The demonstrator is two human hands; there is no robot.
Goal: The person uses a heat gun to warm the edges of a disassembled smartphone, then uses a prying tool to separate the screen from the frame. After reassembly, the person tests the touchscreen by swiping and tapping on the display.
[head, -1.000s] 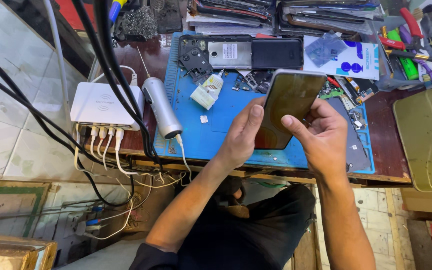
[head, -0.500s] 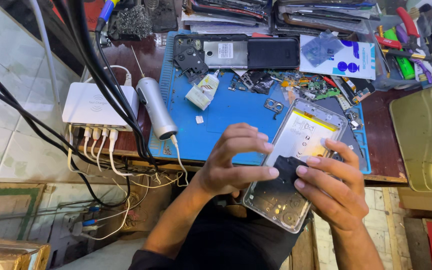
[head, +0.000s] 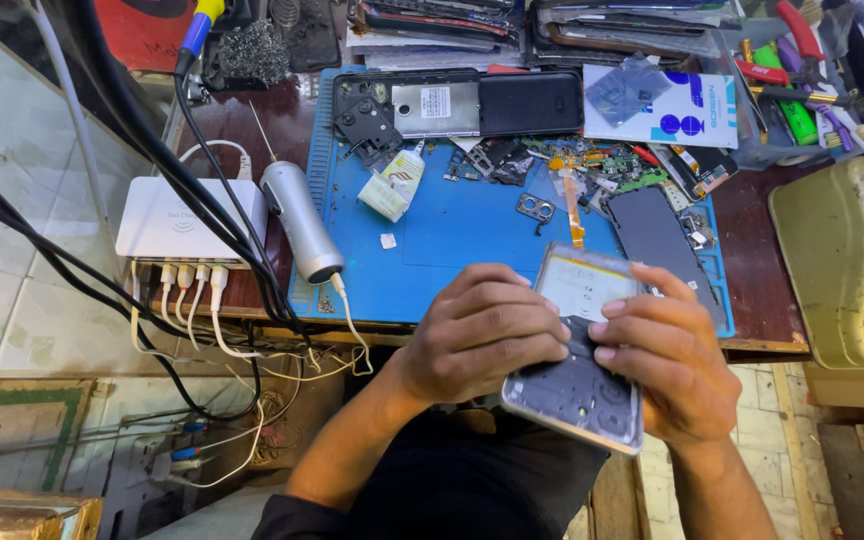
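On the far left, a white charger box (head: pixel 167 218) sits on the table with a silver tube (head: pixel 297 222) beside it, just left of the blue mat (head: pixel 452 240). The left hand (head: pixel 482 335) and the right hand (head: pixel 667 365) are both closed around an opened phone (head: pixel 580 380), held over the near table edge above the lap. Its long side runs from the mat down toward the person, tilted a little. A dark phone screen (head: pixel 664 240) lies just behind it, and small parts (head: pixel 592 165) crowd the mat's back. The middle of the mat is bare.
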